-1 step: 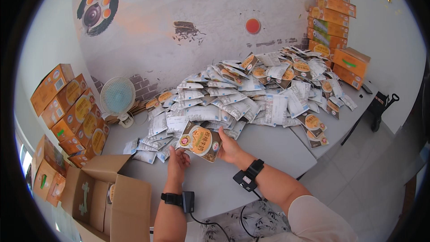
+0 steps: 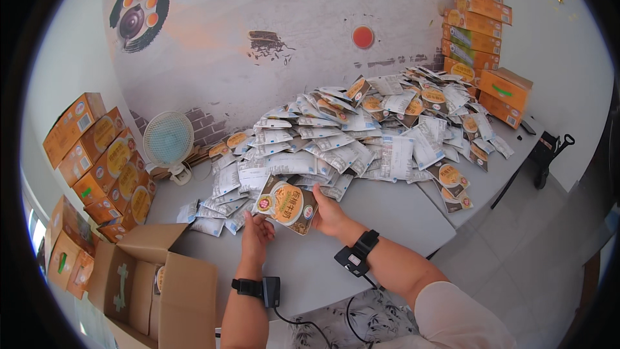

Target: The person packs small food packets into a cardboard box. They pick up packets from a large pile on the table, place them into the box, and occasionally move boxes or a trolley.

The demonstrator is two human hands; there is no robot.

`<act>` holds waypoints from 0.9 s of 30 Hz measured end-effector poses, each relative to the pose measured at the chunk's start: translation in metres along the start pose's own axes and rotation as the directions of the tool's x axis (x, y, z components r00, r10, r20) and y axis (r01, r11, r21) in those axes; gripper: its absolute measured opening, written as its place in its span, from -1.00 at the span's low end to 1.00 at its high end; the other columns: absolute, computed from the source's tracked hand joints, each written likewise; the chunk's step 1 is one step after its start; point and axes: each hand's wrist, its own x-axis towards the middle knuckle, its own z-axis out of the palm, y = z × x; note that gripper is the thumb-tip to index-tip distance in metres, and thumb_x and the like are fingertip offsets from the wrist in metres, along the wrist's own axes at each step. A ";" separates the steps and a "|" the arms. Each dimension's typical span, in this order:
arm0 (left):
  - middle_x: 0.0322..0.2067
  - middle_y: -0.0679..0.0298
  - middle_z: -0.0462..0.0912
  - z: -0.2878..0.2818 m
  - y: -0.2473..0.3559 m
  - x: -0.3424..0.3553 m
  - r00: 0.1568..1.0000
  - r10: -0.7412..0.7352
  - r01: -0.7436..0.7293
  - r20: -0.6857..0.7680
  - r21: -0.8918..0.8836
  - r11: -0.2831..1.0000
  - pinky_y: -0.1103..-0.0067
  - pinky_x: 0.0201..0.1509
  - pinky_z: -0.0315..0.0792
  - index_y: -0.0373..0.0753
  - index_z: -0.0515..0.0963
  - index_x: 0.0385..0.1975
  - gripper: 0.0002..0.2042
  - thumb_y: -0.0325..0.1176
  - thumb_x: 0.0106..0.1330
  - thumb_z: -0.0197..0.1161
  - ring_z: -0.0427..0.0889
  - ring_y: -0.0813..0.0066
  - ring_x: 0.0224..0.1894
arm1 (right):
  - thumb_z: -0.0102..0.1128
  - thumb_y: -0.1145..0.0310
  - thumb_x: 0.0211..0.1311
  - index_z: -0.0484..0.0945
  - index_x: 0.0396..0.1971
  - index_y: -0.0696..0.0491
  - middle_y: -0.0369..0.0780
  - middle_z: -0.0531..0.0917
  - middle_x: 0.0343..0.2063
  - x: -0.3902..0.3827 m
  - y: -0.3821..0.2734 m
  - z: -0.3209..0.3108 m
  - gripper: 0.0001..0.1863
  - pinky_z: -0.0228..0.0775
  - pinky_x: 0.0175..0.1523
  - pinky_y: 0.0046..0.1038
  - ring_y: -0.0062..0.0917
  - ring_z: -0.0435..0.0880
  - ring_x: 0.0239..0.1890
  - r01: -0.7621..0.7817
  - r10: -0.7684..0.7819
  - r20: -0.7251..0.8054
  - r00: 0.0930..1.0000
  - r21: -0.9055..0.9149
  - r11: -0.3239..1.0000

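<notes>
I hold a flat brown sachet (image 2: pixel 302 221) with a large orange round picture above the near part of the table. My right hand (image 2: pixel 330 215) grips its right edge, thumb up along the side. At the lower left corner, my left hand (image 2: pixel 258 233) has its fingers curled against the sachet. Just beyond lies a big heap of similar sachets (image 2: pixel 394 155), many showing white printed backs and some their brown fronts. Left of my left forearm stands an open cardboard box (image 2: pixel 187 297), with a sachet partly visible inside.
A small fan (image 2: pixel 168 139) stands at the table's back left. Orange cartons (image 2: pixel 116 158) are stacked on the left, and another tall stack (image 2: pixel 475 22) rises at the back right. A black folded trolley (image 2: pixel 549 158) stands beyond the table's right edge (image 2: pixel 445 240).
</notes>
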 end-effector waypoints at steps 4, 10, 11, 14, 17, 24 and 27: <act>-0.47 0.31 0.50 -0.002 -0.005 0.000 0.998 0.006 -0.011 -0.057 -0.084 0.996 0.63 -0.37 0.30 -0.23 0.41 -0.24 -0.55 0.07 0.34 -0.20 0.45 0.55 -0.47 | -0.19 -0.15 0.24 0.35 -0.04 0.03 -0.26 0.54 -0.13 -0.003 0.012 0.006 -0.45 0.44 -0.04 -0.38 -0.51 0.56 -0.13 -0.114 0.123 0.104 0.987 -0.082 0.990; -0.16 0.14 0.52 -0.005 -0.003 0.002 0.981 0.070 -0.129 -0.183 -0.336 0.933 0.51 -0.10 0.45 -0.35 0.36 -0.09 -0.59 -0.09 0.36 -0.15 0.57 0.35 -0.17 | -0.18 -0.11 0.26 0.32 0.01 0.05 -0.21 0.54 -0.14 -0.011 0.013 0.010 -0.44 0.49 -0.12 -0.38 -0.48 0.57 -0.16 -0.248 0.328 0.222 0.918 -0.325 0.913; -0.13 0.12 0.51 -0.009 -0.004 0.003 0.984 0.085 -0.139 -0.158 -0.373 0.917 0.49 -0.06 0.45 -0.38 0.35 -0.07 -0.59 -0.11 0.36 -0.15 0.57 0.32 -0.13 | -0.17 -0.11 0.26 0.32 0.01 0.06 -0.22 0.54 -0.14 -0.013 0.013 0.011 -0.44 0.50 -0.14 -0.40 -0.49 0.58 -0.16 -0.272 0.368 0.220 0.903 -0.368 0.889; -0.17 0.11 0.52 -0.009 -0.004 0.002 0.987 0.068 -0.114 -0.145 -0.337 0.934 0.47 -0.10 0.48 -0.41 0.35 -0.10 -0.61 -0.15 0.36 -0.14 0.58 0.31 -0.17 | -0.13 -0.10 0.25 0.32 0.02 0.07 -0.24 0.55 -0.16 -0.013 0.013 0.015 -0.44 0.52 -0.17 -0.43 -0.52 0.58 -0.17 -0.318 0.471 0.208 0.857 -0.504 0.803; -0.23 0.12 0.55 -0.008 -0.009 0.006 0.997 0.018 -0.037 -0.075 -0.257 0.966 0.50 -0.16 0.49 -0.37 0.40 -0.17 -0.65 -0.16 0.36 -0.11 0.58 0.35 -0.23 | -0.09 -0.11 0.23 0.34 0.02 0.06 -0.27 0.54 -0.14 -0.015 0.018 0.014 -0.43 0.48 -0.12 -0.49 -0.57 0.57 -0.17 -0.271 0.405 0.167 0.899 -0.515 0.813; -0.45 0.29 0.52 0.007 -0.006 -0.005 0.991 0.132 -0.128 -0.025 0.110 0.986 0.63 -0.34 0.42 -0.29 0.45 -0.44 -0.70 -0.17 0.34 -0.05 0.51 0.58 -0.42 | -0.09 -0.13 0.22 0.36 -0.02 0.06 -0.27 0.54 -0.13 -0.016 0.016 0.022 -0.43 0.45 -0.11 -0.52 -0.61 0.56 -0.15 -0.246 0.315 0.063 0.947 -0.488 0.838; -0.46 0.30 0.52 0.005 -0.008 -0.007 0.988 0.150 -0.154 0.033 0.160 0.975 0.64 -0.35 0.39 -0.30 0.45 -0.46 -0.68 -0.16 0.34 -0.06 0.48 0.61 -0.43 | -0.12 -0.14 0.23 0.37 -0.05 0.06 -0.28 0.54 -0.15 -0.013 0.016 0.013 -0.44 0.46 -0.14 -0.53 -0.63 0.56 -0.17 -0.229 0.288 0.064 0.955 -0.458 0.859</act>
